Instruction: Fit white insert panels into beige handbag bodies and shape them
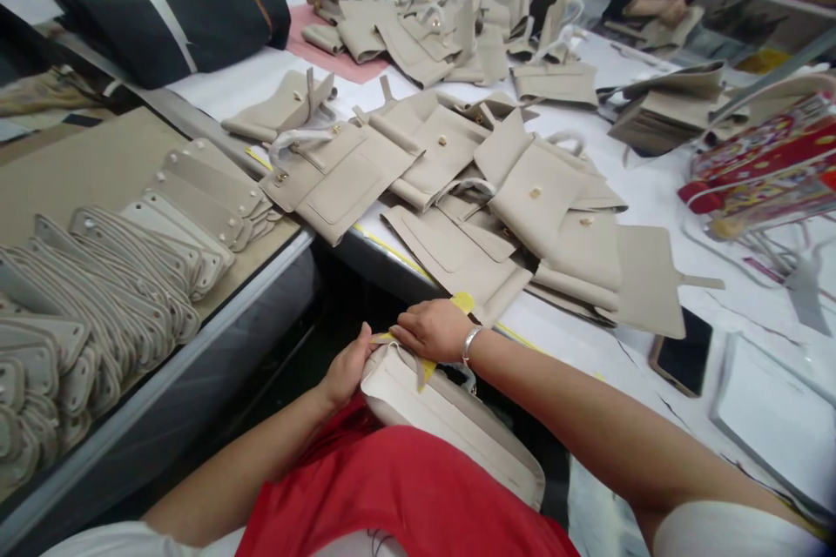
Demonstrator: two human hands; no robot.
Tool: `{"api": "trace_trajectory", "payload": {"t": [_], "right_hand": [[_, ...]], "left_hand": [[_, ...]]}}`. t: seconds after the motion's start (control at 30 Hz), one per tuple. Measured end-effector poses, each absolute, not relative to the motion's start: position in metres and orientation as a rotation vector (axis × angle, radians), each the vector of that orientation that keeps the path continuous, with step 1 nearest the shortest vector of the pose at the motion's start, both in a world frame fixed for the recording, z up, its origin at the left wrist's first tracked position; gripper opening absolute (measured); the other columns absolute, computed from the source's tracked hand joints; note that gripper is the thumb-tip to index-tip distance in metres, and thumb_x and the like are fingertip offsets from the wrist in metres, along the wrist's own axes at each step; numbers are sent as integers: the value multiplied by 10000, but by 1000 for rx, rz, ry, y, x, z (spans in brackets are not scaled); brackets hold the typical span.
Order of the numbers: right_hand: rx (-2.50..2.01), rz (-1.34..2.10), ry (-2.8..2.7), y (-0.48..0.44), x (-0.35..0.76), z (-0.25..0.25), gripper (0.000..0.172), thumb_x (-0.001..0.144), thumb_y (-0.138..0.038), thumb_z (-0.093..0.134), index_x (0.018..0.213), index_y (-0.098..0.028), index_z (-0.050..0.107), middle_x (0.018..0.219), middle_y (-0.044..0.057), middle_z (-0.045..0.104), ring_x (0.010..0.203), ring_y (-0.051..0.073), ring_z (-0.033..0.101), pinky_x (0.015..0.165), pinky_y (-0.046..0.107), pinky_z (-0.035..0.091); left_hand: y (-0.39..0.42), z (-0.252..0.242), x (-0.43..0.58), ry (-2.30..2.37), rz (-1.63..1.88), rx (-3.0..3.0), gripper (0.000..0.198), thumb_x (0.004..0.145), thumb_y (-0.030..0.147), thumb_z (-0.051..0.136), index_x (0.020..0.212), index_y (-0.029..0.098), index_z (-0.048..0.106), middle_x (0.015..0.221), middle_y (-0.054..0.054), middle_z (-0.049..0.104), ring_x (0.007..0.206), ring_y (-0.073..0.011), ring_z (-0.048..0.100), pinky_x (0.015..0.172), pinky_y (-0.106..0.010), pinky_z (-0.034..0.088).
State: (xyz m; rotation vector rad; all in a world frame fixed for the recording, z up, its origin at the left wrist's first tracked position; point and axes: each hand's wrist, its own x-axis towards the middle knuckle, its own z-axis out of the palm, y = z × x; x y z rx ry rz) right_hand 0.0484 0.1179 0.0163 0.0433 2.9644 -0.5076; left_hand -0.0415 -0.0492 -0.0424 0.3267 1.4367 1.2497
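Working at one end of a beige handbag (450, 413), which lies across the lap over a red apron (418, 496), just off the near edge of the desk (657, 191). Left hand (349, 368): thumb and fingers pinching the bag's end. Right hand (436, 331): curled over the same end, grasping a yellow piece (462, 303) that shows on both sides of it; tool or strip, cannot tell.

Step in hand, judged: close work on the bag's end, body already formed. Next move, judged: calls for a steady left pinch, with right-hand pressure confined to that end so the smooth side is not creased or marked.

Outward: flap bags (441, 139) heaped along the near edge, some overhanging it. Phone (683, 352) near that edge, right of the heap. Left: riveted straps (117, 270) fanned along the near edge of the side table (84, 152). Black bundle (170, 13) beyond, toward the far left corner.
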Motion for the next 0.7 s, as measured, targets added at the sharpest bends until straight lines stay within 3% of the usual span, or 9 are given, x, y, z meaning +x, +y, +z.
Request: {"api": "trace_trajectory", "payload": {"t": [0.2, 0.53, 0.7], "right_hand": [[163, -495, 2955, 111, 54, 14, 472, 933, -462, 246, 785, -177, 592, 746, 72, 626, 652, 160, 548, 564, 279, 273], [418, -384, 2941, 88, 68, 18, 443, 946, -410, 210, 811, -191, 571, 769, 46, 633, 678, 177, 580, 572, 284, 313], [604, -413, 2936, 75, 76, 18, 422, 948, -386, 223, 808, -193, 570, 754, 40, 622, 667, 173, 579, 579, 283, 321]], "left_hand": [[-50, -41, -45, 1671, 1158, 341, 573, 794, 609, 396, 887, 124, 687, 800, -67, 694, 784, -225, 620, 713, -314, 457], [-46, -28, -43, 1613, 1158, 382, 520, 823, 557, 409, 724, 116, 667, 654, -34, 646, 607, -151, 547, 605, -257, 403], [-40, -22, -43, 1539, 1220, 419, 474, 813, 528, 461, 780, 120, 701, 678, -36, 666, 649, -159, 559, 622, -242, 403]]}}
